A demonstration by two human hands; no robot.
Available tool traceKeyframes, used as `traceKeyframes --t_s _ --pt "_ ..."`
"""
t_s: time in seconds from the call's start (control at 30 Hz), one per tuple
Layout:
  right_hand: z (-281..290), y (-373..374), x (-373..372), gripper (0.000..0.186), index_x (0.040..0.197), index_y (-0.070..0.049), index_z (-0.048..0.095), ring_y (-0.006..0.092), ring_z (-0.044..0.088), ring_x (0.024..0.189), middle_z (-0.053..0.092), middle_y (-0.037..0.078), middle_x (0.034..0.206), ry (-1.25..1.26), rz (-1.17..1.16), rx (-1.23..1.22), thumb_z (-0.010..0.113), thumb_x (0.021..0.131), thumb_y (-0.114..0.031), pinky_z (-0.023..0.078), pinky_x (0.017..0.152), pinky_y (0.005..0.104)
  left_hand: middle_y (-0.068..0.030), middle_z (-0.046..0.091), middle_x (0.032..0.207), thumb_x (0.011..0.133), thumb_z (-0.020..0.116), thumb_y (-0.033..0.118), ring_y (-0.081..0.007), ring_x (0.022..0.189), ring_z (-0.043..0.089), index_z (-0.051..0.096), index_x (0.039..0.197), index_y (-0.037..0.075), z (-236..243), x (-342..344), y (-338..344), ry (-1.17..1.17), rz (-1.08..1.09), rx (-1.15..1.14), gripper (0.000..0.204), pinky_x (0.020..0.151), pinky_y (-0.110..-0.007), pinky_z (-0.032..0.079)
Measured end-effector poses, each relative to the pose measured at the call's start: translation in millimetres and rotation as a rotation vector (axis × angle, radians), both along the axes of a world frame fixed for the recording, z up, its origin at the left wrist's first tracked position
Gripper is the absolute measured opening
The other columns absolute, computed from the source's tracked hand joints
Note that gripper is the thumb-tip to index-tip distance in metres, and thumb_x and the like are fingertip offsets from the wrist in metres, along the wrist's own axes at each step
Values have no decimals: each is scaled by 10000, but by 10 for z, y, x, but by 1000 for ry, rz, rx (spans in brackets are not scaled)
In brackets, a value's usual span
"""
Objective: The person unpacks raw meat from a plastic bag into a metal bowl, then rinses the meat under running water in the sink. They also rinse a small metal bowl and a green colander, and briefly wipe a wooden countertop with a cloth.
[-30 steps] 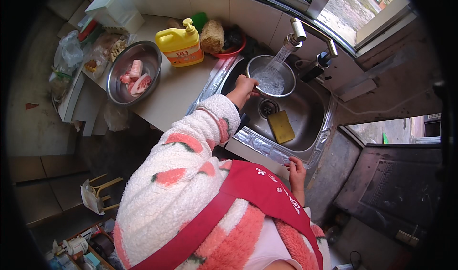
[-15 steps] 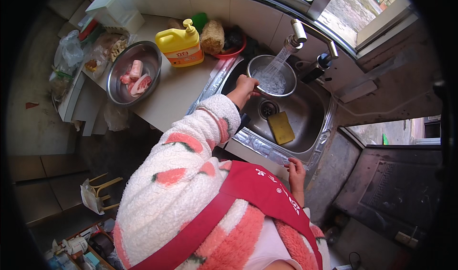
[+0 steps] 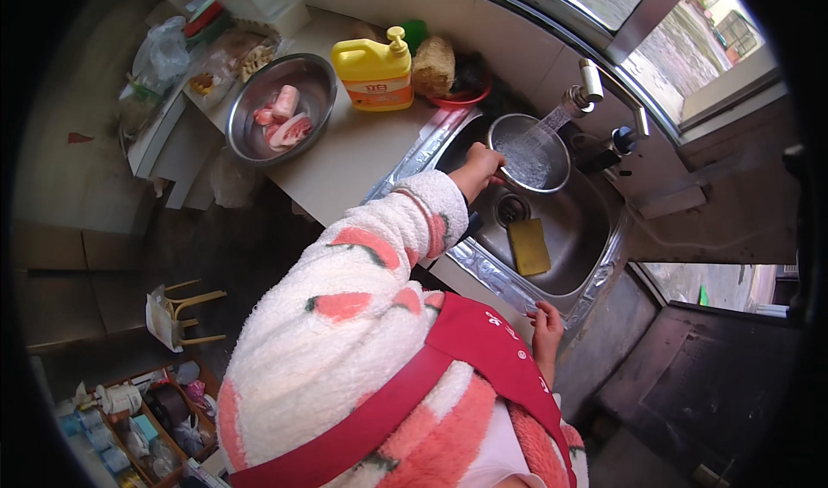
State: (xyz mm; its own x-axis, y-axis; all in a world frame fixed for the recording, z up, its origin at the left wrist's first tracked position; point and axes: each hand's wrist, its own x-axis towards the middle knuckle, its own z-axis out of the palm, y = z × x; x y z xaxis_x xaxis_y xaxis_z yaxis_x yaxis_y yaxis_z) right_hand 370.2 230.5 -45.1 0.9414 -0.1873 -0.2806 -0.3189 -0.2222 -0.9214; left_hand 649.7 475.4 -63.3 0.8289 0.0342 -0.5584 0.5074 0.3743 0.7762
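My left hand (image 3: pixel 479 167) grips the near-left rim of a round metal bowl (image 3: pixel 562 176) above the sink. A spray from the faucet (image 3: pixel 580 98) runs into the bowl, where water is collecting. Below the bowl, a yellow-green sponge (image 3: pixel 529 247) lies in the steel sink (image 3: pixel 580 259) beside the drain (image 3: pixel 512 209). My right hand (image 3: pixel 547 322) hangs by the sink's near edge, fingers loosely bent and apart, with nothing visible in them.
Pieces of raw meat on bone (image 3: pixel 286 117) lie in a large metal basin (image 3: pixel 241 134) on the left counter. A yellow pump jug (image 3: pixel 373 76) stands beside a tan mesh scrubber (image 3: pixel 433 65) and a red bowl (image 3: pixel 470 100). Foil (image 3: pixel 414 156) lines the sink's edge.
My view has turned, so the whole scene sits farther right in the picture. My left hand still holds the bowl under the running water; my right hand stays by the sink edge.
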Motion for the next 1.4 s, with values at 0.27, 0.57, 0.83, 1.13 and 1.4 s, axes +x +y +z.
traceKeyframes --t_s 0.27,0.57,0.83,1.13,1.4 --pt "-48 27 102 170 983 -25 548 110 573 719 582 47 851 36 48 1 469 844 -82 421 608 215 -187 557 651 686 526 -2 -317 543 593 511 779 -66 409 -307 386 15 -68 -94 114 482 -413 517" --pt "-78 145 251 173 980 -15 549 96 556 698 572 37 828 31 120 94 470 839 -79 410 603 210 -136 600 839 749 553 86 -257 726 610 494 948 -4 1093 -1362 1961 -31 -59 -98 226 653 -400 510" --pt "-63 300 370 169 980 -28 546 107 571 724 577 36 857 55 208 51 469 842 -88 407 610 215 -115 595 795 745 579 56 -225 652 600 507 886 10 1583 -1989 3331 -180 427 197 165 578 -376 516" --pt "-62 360 404 169 980 -21 545 102 563 704 573 36 843 57 211 54 474 836 -74 407 603 211 -116 557 720 612 676 52 -269 645 543 524 722 37 1406 -1640 4095 -104 502 1568 188 588 -346 450" --pt "-106 255 323 172 989 -46 549 105 570 716 580 27 858 58 198 70 475 846 -106 413 613 223 -222 439 1097 601 682 65 -373 888 512 545 804 46 1418 -1512 4039 -497 643 1964 245 746 -390 442"
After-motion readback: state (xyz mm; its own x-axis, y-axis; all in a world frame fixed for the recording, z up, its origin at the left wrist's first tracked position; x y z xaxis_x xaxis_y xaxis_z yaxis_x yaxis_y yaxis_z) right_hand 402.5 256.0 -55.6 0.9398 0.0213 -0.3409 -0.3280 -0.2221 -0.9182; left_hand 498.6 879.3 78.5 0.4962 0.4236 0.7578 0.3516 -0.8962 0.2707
